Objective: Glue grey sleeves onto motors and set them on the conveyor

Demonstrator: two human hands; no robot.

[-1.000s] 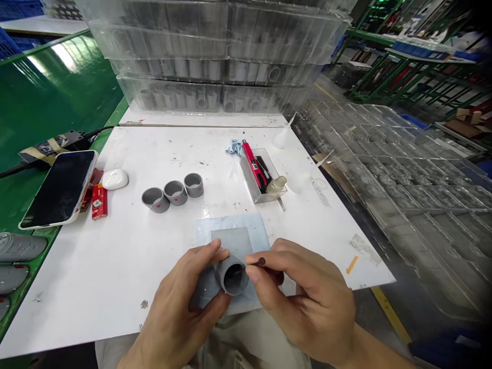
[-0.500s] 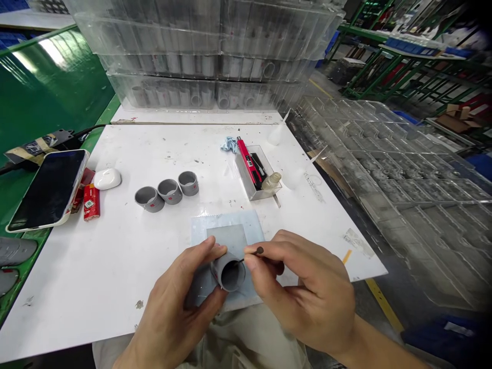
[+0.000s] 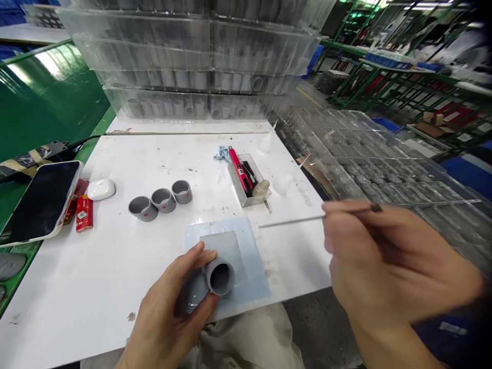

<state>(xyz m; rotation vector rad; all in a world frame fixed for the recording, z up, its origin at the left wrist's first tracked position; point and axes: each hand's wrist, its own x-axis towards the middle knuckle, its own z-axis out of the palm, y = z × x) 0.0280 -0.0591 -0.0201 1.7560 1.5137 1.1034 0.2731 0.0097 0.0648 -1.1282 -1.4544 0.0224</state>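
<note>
The pipe coupling [image 3: 214, 275] is mid-grey, the mat [image 3: 255, 266] pale blue, and the tabletop [image 3: 77, 287] white with dark specks.

One camera worn on the person's head looks forward and down over a white worktable [image 3: 96, 287]; the left hand [image 3: 165, 312] and right hand [image 3: 395, 261] are close, at the near side; stacked clear plastic trays [image 3: 184, 56] stand far off; green metal shelving [image 3: 388, 77] lies far right.

Your right hand [image 3: 400, 261] blurred at 3 o'clock; forearm cut off by bottom edge. Dark tip of thin rod [image 3: 295, 220] too small to tell. Your left hand [image 3: 165, 312] hides much of gray pipe fitting [image 3: 218, 277]. Stacked clear trays [image 3: 184, 56] cut off at 12 o'clock. Phone [image 3: 42, 202] cut off at 9 o'clock. Lettering on red pen [image 3: 240, 169] too small to read.
</note>
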